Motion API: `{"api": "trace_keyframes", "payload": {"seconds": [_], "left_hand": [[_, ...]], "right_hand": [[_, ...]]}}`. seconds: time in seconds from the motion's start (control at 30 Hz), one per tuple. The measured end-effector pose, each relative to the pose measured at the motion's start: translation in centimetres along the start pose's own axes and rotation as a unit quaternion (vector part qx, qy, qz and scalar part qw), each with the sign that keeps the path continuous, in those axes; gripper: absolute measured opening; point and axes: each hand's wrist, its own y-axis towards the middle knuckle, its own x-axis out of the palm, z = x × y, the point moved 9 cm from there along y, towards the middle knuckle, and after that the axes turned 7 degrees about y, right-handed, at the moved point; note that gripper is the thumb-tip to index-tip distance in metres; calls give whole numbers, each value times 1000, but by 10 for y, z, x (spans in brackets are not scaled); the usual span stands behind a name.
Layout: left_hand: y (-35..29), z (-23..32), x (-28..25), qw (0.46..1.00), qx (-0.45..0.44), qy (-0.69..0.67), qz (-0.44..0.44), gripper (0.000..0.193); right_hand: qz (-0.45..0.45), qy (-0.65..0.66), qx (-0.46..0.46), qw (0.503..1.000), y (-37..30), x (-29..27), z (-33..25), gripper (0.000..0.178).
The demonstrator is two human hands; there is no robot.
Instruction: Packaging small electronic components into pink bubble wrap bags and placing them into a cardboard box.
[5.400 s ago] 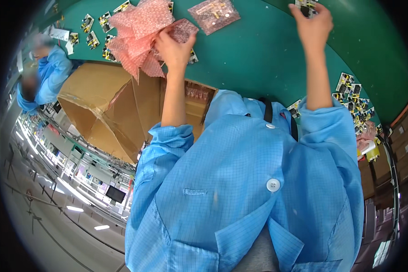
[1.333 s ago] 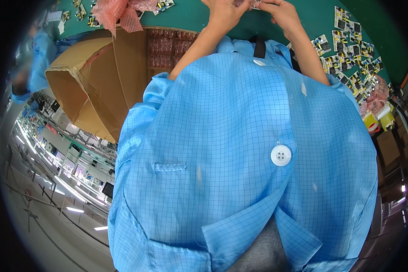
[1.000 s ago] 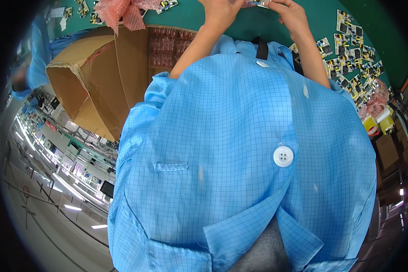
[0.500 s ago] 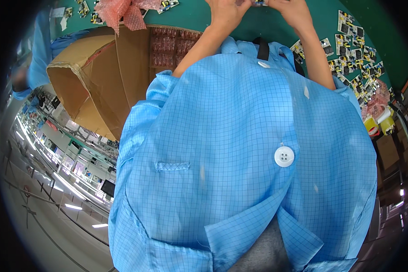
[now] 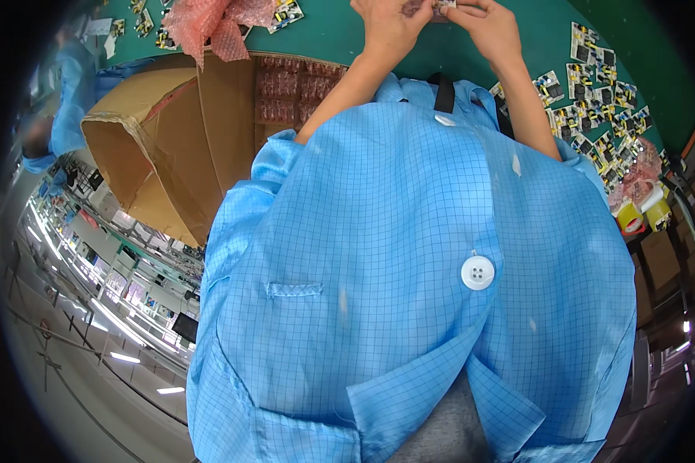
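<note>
Both hands meet at the top edge of the view, over the green table. My left hand [image 5: 390, 29] is closed, its thumb and fingertips pinching by a bit of pinkish film. My right hand [image 5: 488, 29] bends its fingers in from the other side, thumb and forefinger closed at the same spot. Between the fingertips shows a small circuit board [image 5: 443, 4], pale with dark parts, mostly covered by the fingers and cut off by the frame. Right of my right forearm lie several loose circuit boards [image 5: 591, 96] with black and yellow parts.
An open cardboard box [image 5: 158, 135] stands at the left, with pink bubble-wrapped packs [image 5: 286, 89] in rows. Crumpled pink bubble wrap [image 5: 216, 27] lies on the green table [image 5: 324, 35] behind it. Yellow tape rolls [image 5: 645, 212] sit at the right edge. Another person's blue sleeve [image 5: 73, 92] shows far left.
Both hands have come slightly down into view and a little closer together, with the fingertips still meeting at the small board. The whole view has shifted slightly.
</note>
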Motion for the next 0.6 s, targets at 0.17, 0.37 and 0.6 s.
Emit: {"api": "trace_keyframes", "payload": {"seconds": [0.17, 0.37, 0.6], "left_hand": [[-1, 5, 2, 999, 36, 6, 4, 18], [5, 13, 3, 998, 55, -38, 17, 22], [13, -32, -28, 973, -113, -168, 108, 29]], "right_hand": [[-15, 41, -15, 999, 2, 3, 3, 20], [-17, 115, 1, 993, 9, -7, 21, 20], [-21, 46, 95, 994, -8, -1, -2, 20]]}}
